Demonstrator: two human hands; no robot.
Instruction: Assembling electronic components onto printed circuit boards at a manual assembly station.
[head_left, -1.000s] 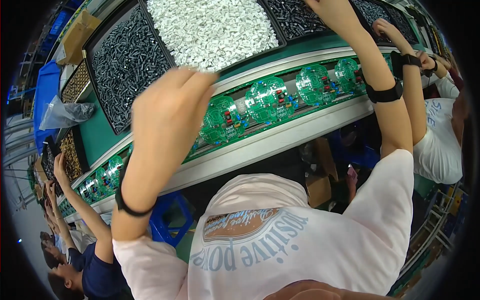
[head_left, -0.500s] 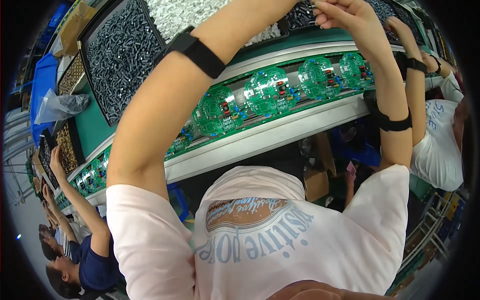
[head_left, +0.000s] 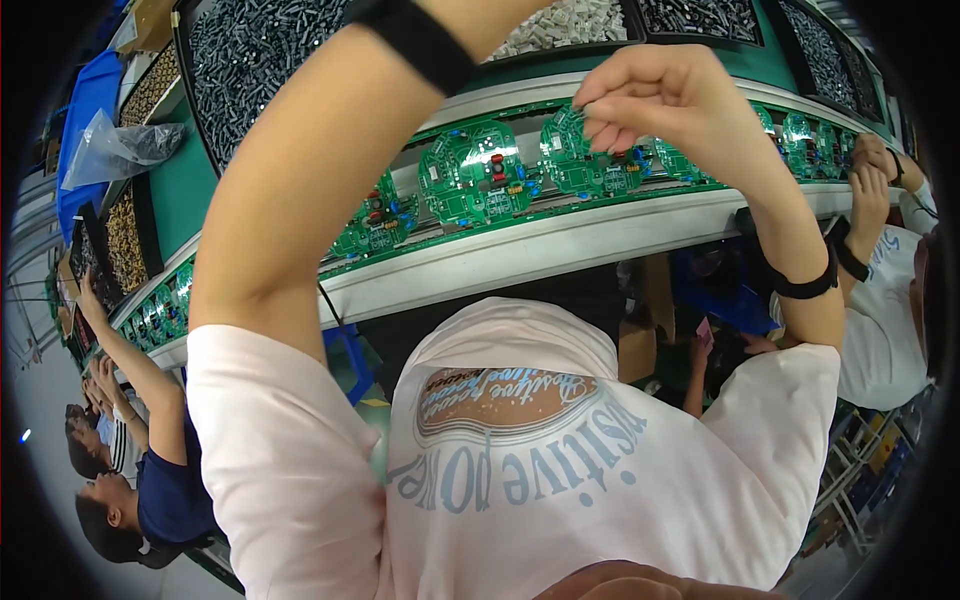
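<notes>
My right hand [head_left: 665, 105] is above the row of boards, thumb and fingertips pinched together. Whatever those fingertips may hold is too small to make out. Just below them lies a green circuit board [head_left: 565, 165] fitted with small parts, partly covered by the hand. To its left, another green circuit board [head_left: 470, 185] carries red, blue and black parts. My left forearm, with a black wristband [head_left: 415, 40], crosses the view and leaves at the top edge, so my left hand is out of sight.
Beyond the boards stand a tray of dark cylindrical parts [head_left: 255, 75], a pile of white parts [head_left: 570, 28] and a tray of dark parts [head_left: 700, 18]. A pale rail [head_left: 500, 250] edges the line. Co-workers' arms reach in at left [head_left: 140, 365] and right [head_left: 870, 205].
My right hand has come back from the parts trays at the top to above the boards. My left hand stays beyond the top edge. The whole view has shifted slightly.
</notes>
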